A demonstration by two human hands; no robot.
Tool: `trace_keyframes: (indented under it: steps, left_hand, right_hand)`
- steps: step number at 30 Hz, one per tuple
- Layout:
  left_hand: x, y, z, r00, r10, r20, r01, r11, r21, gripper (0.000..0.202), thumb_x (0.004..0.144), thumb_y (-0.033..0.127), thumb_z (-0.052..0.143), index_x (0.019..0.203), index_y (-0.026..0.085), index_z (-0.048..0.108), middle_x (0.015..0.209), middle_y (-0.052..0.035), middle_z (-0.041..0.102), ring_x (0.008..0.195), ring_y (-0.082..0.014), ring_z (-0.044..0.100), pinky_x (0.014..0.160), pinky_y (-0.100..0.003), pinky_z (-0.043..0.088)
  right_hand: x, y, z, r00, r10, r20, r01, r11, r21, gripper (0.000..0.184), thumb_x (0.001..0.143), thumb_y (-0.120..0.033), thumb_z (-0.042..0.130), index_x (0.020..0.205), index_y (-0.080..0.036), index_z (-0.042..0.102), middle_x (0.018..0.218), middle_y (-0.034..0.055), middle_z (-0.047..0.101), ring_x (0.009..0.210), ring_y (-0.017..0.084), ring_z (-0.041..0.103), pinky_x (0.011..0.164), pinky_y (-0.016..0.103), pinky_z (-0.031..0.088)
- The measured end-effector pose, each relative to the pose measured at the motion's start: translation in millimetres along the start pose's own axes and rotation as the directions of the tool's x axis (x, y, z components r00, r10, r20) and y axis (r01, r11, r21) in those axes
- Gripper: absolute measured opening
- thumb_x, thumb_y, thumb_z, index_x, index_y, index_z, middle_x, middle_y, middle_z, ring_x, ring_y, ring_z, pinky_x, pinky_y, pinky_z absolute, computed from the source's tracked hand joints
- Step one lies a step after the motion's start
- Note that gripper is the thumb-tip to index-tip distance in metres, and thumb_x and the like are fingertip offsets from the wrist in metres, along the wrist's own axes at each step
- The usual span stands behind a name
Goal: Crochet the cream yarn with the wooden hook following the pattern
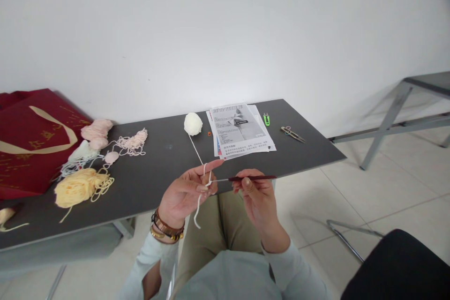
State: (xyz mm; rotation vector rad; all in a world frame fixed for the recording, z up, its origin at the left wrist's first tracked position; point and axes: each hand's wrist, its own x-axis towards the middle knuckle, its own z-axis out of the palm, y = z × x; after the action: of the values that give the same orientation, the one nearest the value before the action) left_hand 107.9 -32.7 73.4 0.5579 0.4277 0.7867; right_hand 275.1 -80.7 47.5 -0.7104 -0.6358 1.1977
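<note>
White yarn runs from a round white ball of yarn on the table to my left hand. There it passes over the raised index finger, and my thumb and other fingers pinch it. A short loose tail dangles below that hand. My right hand grips a crochet hook by its dark red handle, pen-like. The hook's thin metal shaft points left and meets the yarn at my left fingertips. Whether a loop sits around the hook's tip is too small to tell.
On the dark table lie printed sheets, green thread snips, small scissors and a small orange item. Leftward are yellow yarn, pink yarn and a red bag. A black chair stands at right.
</note>
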Motion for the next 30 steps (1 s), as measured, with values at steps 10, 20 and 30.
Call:
trace_keyframes:
  steps: [10,20,30]
  left_hand:
    - [0,0,5.1,0.999,-0.040,-0.010,0.039,0.999,-0.016,0.060,0.052,0.002,0.062,0.112,0.004,0.065,0.053,0.0026,0.045,0.053,-0.0105,0.041,0.053,-0.026,0.029]
    - [-2,3,4.2,0.997,-0.075,0.008,0.074,0.997,0.007,0.058,0.051,0.002,0.063,0.109,0.004,0.068,0.052,0.0035,0.040,0.053,-0.0097,0.038,0.051,-0.025,0.028]
    - [-2,-4,6.4,0.996,0.067,-0.051,-0.050,0.957,0.285,0.058,0.060,0.005,0.073,0.117,0.013,0.066,0.063,0.0014,0.053,0.059,-0.0087,0.046,0.056,-0.022,0.034]
  right_hand:
    - [12,-9,-11,0.962,-0.132,0.239,0.173,0.972,-0.160,0.007,0.078,-0.032,0.070,0.079,-0.024,0.071,0.072,0.0011,0.063,0.064,0.015,0.058,0.058,0.029,0.048]
    - [18,-17,-11,0.964,-0.075,0.253,0.114,0.983,-0.144,0.010,0.075,-0.032,0.072,0.076,-0.023,0.071,0.071,0.0012,0.065,0.064,0.014,0.060,0.057,0.027,0.050]
    - [11,2,-3,0.906,0.406,0.122,-0.424,0.868,0.261,0.016,0.074,-0.029,0.074,0.080,-0.015,0.068,0.057,-0.0034,0.061,0.047,0.006,0.055,0.048,0.015,0.054]
